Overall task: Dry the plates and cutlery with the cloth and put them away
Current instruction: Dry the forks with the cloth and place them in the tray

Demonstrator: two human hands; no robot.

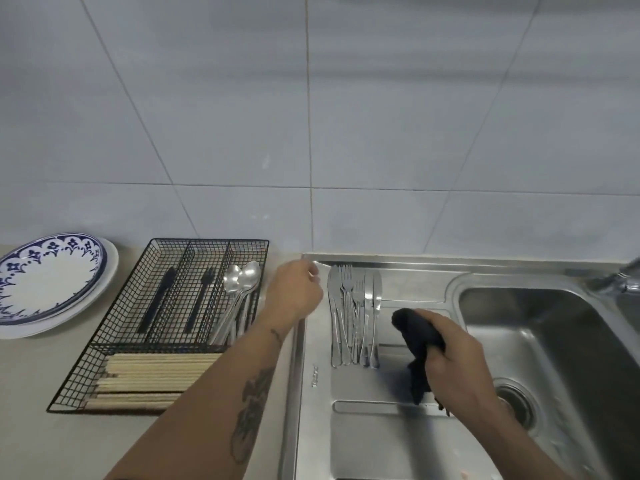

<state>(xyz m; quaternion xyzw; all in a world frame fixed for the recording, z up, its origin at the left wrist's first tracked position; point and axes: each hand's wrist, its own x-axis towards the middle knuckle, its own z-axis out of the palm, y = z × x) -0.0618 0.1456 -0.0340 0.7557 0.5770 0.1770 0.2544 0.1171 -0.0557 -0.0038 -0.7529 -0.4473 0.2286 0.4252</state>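
Both hands are over the steel drainboard (363, 427). Right hand (453, 355) clutches a dark cloth (417, 344), bunched in the fist with a tail hanging down, just right of the cutlery (355, 317): wet forks and knives lying side by side on the drainboard. Left hand (298, 289) hovers just left of that pile, at the sink's rim, fingers curled; whether it holds anything I cannot tell. Further left, a wire tray (104, 344) holds spoons (242, 282), a black knife and fork, and chopsticks (152, 379). Two stacked plates (52, 282) sit at far left.
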